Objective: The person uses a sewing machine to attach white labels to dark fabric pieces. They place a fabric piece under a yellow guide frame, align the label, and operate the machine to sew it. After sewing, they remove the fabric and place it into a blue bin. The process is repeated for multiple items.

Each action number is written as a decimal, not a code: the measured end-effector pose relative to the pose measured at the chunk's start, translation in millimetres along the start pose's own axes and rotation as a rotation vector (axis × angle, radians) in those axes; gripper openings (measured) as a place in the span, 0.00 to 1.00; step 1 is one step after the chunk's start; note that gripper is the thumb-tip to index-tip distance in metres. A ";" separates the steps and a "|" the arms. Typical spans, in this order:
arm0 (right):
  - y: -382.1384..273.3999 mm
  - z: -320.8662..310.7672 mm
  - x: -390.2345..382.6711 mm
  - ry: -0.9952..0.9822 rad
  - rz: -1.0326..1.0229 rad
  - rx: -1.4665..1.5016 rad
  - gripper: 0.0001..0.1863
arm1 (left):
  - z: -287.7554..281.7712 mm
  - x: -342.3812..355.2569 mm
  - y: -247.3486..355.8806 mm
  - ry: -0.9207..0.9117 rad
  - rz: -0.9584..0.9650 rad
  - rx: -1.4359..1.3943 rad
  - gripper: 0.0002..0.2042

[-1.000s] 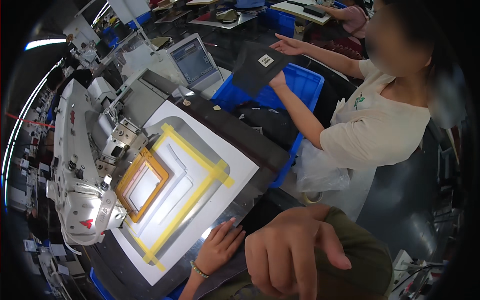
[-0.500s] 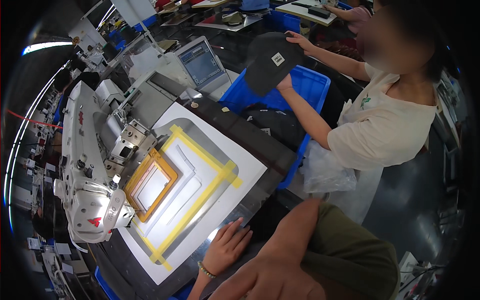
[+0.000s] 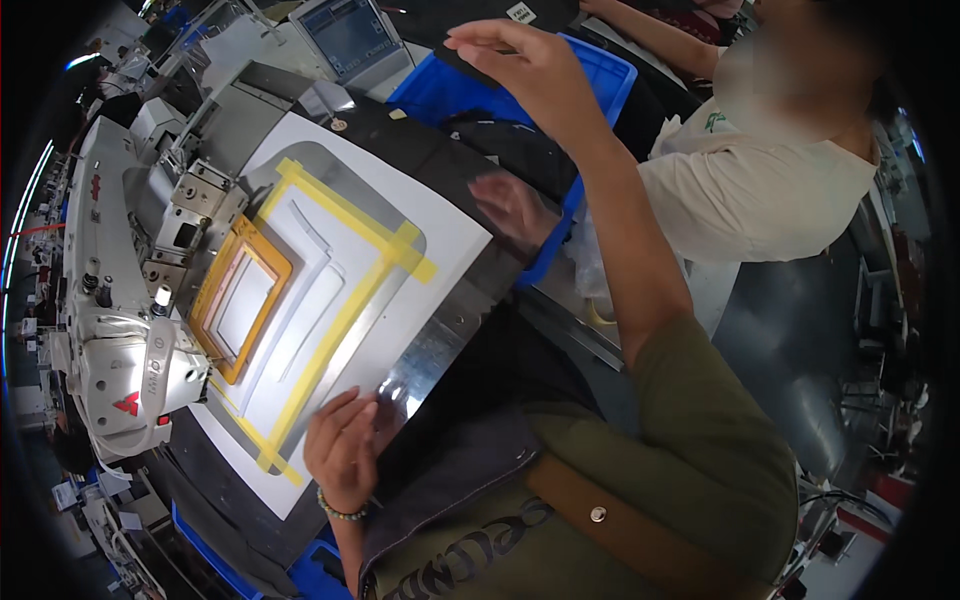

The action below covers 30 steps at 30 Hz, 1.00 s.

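Observation:
My right hand point(image 3: 530, 75) reaches to the top centre, fingers stretched out, overlapping a dark cap point(image 3: 472, 66) with a white patch point(image 3: 521, 13). Whether it touches the cap I cannot tell. My left hand point(image 3: 342, 450), wearing a beaded bracelet, is at the near edge of the work table, its fingers loosely bent and holding nothing visible. Beside it lies a white sheet point(image 3: 455, 240) marked out with yellow tape point(image 3: 345, 298). An orange-yellow clamp frame point(image 3: 268, 320) rests on the sheet under the white sewing machine head point(image 3: 130, 375).
A blue bin point(image 3: 608, 70) with dark caps point(image 3: 520, 145) stands beyond the table. A co-worker in a white shirt point(image 3: 745, 190) is at the right. A blurred hand point(image 3: 515, 207) shows near the bin. A control screen point(image 3: 345, 35) stands at the back.
My right hand has swung from low by my body up to the cap. My left hand has lifted and its fingers have bent. The view has shifted, and the cap sits higher in it.

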State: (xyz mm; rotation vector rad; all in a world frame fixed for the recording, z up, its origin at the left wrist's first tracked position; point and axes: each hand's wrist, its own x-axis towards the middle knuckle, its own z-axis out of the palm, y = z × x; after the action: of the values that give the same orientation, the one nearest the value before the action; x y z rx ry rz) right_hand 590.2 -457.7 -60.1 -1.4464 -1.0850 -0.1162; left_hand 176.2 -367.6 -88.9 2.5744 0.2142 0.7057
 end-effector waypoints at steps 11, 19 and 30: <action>214.5 52.6 -64.1 -0.636 0.236 -0.850 0.13 | -24.2 -23.5 -3.7 0.048 -0.191 0.062 0.10; 184.4 65.1 -82.2 -0.526 0.209 -0.701 0.16 | -22.8 -32.4 -11.7 0.050 -0.208 0.080 0.10; 165.4 70.2 -58.8 -0.867 0.321 -0.703 0.26 | -56.8 -75.4 -13.8 0.277 -0.364 0.196 0.12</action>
State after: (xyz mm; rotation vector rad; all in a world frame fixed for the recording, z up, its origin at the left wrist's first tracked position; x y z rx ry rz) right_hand 629.7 -397.1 -234.7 -2.4006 -1.5608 0.4445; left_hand 82.0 -353.1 -85.6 2.5039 0.8540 0.9330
